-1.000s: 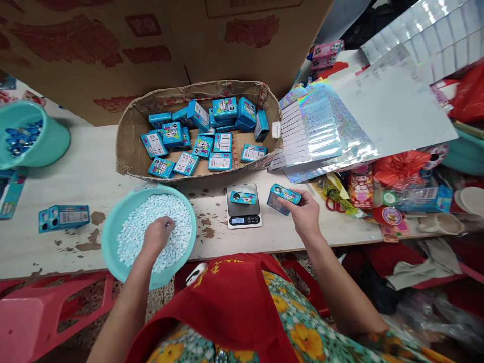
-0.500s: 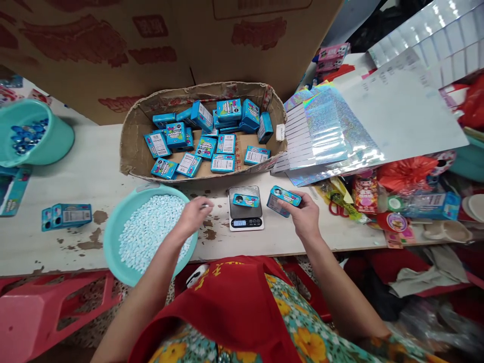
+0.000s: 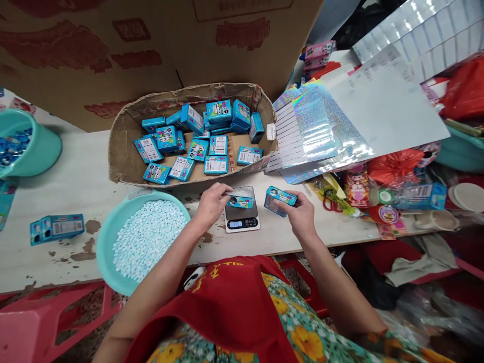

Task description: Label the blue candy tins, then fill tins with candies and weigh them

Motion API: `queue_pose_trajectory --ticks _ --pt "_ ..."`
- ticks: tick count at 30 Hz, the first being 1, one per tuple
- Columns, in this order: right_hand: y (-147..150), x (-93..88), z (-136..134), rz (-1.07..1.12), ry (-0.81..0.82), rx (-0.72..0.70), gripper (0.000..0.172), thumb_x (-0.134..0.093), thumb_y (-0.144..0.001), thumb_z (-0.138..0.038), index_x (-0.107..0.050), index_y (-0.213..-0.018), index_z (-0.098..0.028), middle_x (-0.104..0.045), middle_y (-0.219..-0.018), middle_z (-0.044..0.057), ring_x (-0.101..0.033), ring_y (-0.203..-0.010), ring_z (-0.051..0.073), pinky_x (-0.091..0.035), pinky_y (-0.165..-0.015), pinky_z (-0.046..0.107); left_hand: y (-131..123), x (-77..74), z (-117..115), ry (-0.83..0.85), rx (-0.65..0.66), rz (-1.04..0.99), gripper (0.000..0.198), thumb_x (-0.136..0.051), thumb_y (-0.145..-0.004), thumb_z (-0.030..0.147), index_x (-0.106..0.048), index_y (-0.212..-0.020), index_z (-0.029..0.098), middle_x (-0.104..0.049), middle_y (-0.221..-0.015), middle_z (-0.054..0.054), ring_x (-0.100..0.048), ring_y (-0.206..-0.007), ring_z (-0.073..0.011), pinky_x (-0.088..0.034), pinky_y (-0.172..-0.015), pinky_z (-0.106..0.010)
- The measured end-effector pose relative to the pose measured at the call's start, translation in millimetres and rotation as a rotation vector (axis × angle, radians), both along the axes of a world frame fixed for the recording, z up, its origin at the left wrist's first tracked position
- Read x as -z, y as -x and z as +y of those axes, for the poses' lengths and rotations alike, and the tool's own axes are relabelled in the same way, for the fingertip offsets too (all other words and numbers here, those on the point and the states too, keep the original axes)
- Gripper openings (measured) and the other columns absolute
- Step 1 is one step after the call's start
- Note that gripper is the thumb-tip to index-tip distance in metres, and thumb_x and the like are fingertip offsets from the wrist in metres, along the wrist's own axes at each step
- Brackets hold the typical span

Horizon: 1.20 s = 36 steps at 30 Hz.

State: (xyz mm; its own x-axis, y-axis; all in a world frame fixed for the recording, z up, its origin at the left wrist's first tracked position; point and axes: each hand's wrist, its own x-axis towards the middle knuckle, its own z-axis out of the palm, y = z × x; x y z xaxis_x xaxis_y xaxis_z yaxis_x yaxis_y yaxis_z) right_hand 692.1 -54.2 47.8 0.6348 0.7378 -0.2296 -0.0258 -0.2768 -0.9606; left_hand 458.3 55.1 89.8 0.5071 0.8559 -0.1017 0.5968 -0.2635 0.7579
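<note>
My right hand [image 3: 301, 214] grips a small blue candy box [image 3: 280, 200] just right of the digital scale [image 3: 242, 223], its end with a round hole facing up. On the scale's plate stands another blue candy box [image 3: 241, 202], also with a round hole in its top. My left hand [image 3: 212, 204] is at that box's left side, fingertips pinched together near its hole. Whatever those fingers hold, if anything, is too small to make out. Left of the scale sits a turquoise basin [image 3: 101, 252] of pale blue candies [image 3: 147, 237], partly behind my left forearm.
Behind the scale, a cut-down cardboard box [image 3: 117, 151] holds several blue candy boxes. Blue boxes [image 3: 56, 229] and a turquoise bucket [image 3: 45, 151] stand at the left. Holographic sheets [image 3: 317, 131] and assorted packets lie right. A large carton [image 3: 170, 45] rises behind.
My left hand has moved from above the basin's right edge to the box on the scale. My right hand still holds its box beside the scale. The view has shifted slightly.
</note>
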Motion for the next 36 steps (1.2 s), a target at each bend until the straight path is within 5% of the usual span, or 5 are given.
queue_pose_trajectory --ticks 7,17,25,30,36 --pt "0 -3.1 5 0.006 0.0 0.006 0.049 -0.085 -0.05 -0.036 -0.063 -0.09 -0.017 -0.065 -0.081 0.002 -0.059 -0.072 0.018 -0.049 -0.068 0.033 24 8.0 6 0.113 -0.267 -0.097 0.018 -0.052 -0.079 0.028 -0.063 -0.089 0.018 -0.067 -0.087 -0.002 -0.059 -0.078 -0.0137 -0.046 -0.074 -0.025" --pt "1 -3.8 5 0.008 0.01 0.005 0.049 -0.084 -0.05 -0.037 -0.062 -0.089 -0.016 -0.065 -0.08 0.002 -0.059 -0.07 0.018 -0.049 -0.062 0.03 20 3.5 0 -0.037 -0.101 0.15 0.019 -0.048 -0.083 0.026 -0.064 -0.091 0.022 -0.066 -0.094 -0.001 -0.06 -0.084 -0.0153 -0.043 -0.077 -0.026" --pt "-4 -1.0 3 0.021 -0.01 0.043 0.049 -0.084 -0.049 -0.035 -0.062 -0.088 -0.016 -0.065 -0.079 0.002 -0.06 -0.07 0.019 -0.05 -0.065 0.031 122 27.2 -7 -0.045 -0.648 0.686 0.03 -0.042 -0.085 0.032 -0.059 -0.106 0.019 -0.061 -0.108 -0.009 -0.058 -0.092 -0.0227 -0.043 -0.079 -0.033" --pt "-2 -0.4 6 0.033 0.009 0.042 0.051 -0.085 -0.047 -0.034 -0.062 -0.089 -0.016 -0.065 -0.079 0.002 -0.06 -0.071 0.019 -0.05 -0.064 0.031 165 54.6 -33 0.168 -0.423 0.761 0.036 -0.047 -0.082 0.037 -0.057 -0.11 0.017 -0.06 -0.11 -0.01 -0.059 -0.092 -0.0221 -0.043 -0.078 -0.031" --pt "5 -3.1 10 0.011 0.001 -0.016 0.05 -0.084 -0.049 -0.037 -0.061 -0.089 -0.016 -0.064 -0.078 0.001 -0.06 -0.07 0.018 -0.05 -0.066 0.032 167 50.8 -43 0.215 -0.433 0.753 0.023 -0.047 -0.079 0.033 -0.063 -0.09 0.022 -0.068 -0.09 -0.002 -0.06 -0.085 -0.0209 -0.04 -0.07 -0.027"
